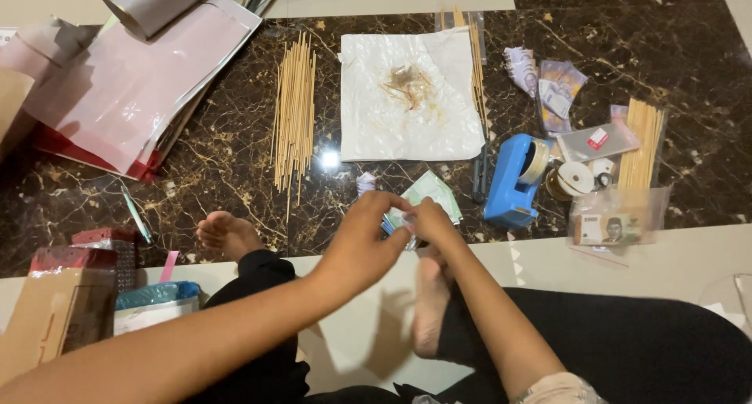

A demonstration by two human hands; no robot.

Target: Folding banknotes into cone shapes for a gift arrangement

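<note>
Head view: both hands pinch a folded banknote.

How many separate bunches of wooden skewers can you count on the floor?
3: a loose bunch left of the white sheet, a thin bunch along its right edge, and a bagged bunch at far right. Others may be hidden.

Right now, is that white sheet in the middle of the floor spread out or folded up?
Spread out. The white sheet lies flat and open on the dark marble floor, crinkled, with a small yellowish tangle resting on it.
</note>
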